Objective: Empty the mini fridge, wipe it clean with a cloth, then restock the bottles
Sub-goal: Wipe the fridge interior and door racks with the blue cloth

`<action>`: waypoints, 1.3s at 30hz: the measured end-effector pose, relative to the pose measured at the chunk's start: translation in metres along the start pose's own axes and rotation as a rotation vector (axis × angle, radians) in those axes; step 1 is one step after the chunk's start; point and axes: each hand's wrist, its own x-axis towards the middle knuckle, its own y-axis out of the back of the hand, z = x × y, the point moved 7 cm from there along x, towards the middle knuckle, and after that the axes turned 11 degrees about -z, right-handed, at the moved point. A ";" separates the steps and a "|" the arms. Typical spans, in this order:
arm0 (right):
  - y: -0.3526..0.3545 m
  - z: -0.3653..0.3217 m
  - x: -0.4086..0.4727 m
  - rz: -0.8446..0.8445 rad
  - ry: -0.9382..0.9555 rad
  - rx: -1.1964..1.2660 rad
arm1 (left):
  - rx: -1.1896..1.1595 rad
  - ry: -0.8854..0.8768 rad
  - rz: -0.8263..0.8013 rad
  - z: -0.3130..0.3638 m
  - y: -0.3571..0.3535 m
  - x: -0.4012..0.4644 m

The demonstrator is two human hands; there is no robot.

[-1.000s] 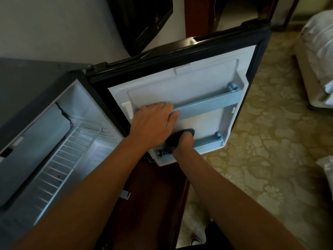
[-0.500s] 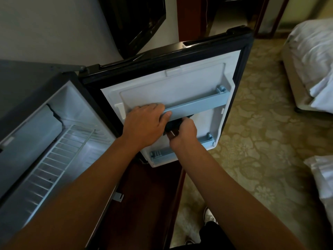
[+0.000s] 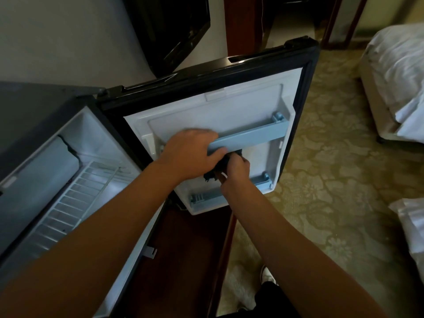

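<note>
Mini fridge [image 3: 68, 171] sat open on the left with no bottles in sight, door [image 3: 229, 104] swung wide, so this looked like the wiping step. Left hand [image 3: 190, 154] gripped the upper door rail [image 3: 252, 136] while the right hand [image 3: 236, 171] clutched a dark cloth [image 3: 220, 166] just under it. Next I'd guess the lower rail [image 3: 206, 196] wanted a pass. Tight gap between rails, though plenty of open carpet [image 3: 332, 203] on the right.

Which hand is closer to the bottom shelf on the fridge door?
Right. The right hand, gripping a dark cloth, is just above the bottom shelf. The left hand holds the upper shelf.
</note>
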 end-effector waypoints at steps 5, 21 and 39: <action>0.003 0.010 0.010 0.024 -0.039 0.039 | -0.057 0.059 0.042 -0.001 -0.006 0.003; 0.065 0.122 0.133 0.199 -0.147 0.067 | 0.001 0.072 0.085 -0.004 -0.013 -0.003; 0.025 0.024 0.022 0.147 -0.122 0.041 | 0.024 0.053 0.110 -0.004 -0.012 -0.005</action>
